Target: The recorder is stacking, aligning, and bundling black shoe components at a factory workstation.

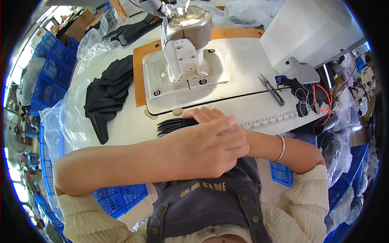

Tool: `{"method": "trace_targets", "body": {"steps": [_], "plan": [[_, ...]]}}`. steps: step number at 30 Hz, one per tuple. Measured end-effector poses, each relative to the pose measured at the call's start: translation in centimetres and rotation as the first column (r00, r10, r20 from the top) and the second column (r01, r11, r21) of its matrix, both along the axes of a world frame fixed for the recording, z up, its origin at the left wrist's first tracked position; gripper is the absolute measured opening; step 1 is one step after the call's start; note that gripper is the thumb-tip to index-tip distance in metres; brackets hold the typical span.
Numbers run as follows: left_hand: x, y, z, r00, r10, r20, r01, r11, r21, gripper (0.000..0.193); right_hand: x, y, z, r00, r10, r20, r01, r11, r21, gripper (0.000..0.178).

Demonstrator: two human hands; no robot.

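At the near edge of the table, my arms cross in front of my dark apron [202, 202]. My right hand [206, 115] lies behind the left one, its fingers closed over a stack of thin black curved pieces [173, 126] whose ends fan out to the left. My left hand [221, 148] is closed, its fingers curled down against the right wrist and hand. Whatever lies inside those left fingers is hidden. Beyond both hands stands a sewing machine [184, 44] on a metal plate. To the left, a pile of black shaped pieces [111, 89] rests on the table.
Thread snips [271, 90] lie right of the machine, near an orange cord [329, 101]. A measuring strip [275, 120] runs along the near edge. A white box-shaped housing [310, 30] stands back right. Clear plastic [69, 121] hangs left; blue crates [121, 198] sit below.
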State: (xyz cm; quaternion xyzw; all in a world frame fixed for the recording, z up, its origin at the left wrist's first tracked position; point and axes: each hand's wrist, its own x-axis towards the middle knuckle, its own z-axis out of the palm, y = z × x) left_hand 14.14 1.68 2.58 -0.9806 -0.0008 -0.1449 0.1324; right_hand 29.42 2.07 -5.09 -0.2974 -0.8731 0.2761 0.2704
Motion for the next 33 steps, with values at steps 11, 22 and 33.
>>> {"method": "trace_targets", "body": {"steps": [11,22,33], "plan": [[-2.2,-2.7,4.0,0.947,0.04,-0.318,-0.155,0.926,-0.345,0.015,0.4,0.5,0.7,0.978,0.141,0.154,-0.171,0.964,0.205,0.063],[-4.9,-5.8,1.7,0.672,0.695,-0.257,-0.739,0.603,-0.301,0.097,0.6,0.4,1.7,0.969,0.15,0.195,-0.178,0.975,0.136,0.078],[-5.3,-2.9,-3.5,0.719,0.695,-0.013,-0.549,0.557,-0.623,0.12,0.4,0.1,1.2,0.994,0.107,0.014,-0.107,0.991,0.084,0.078]]}}
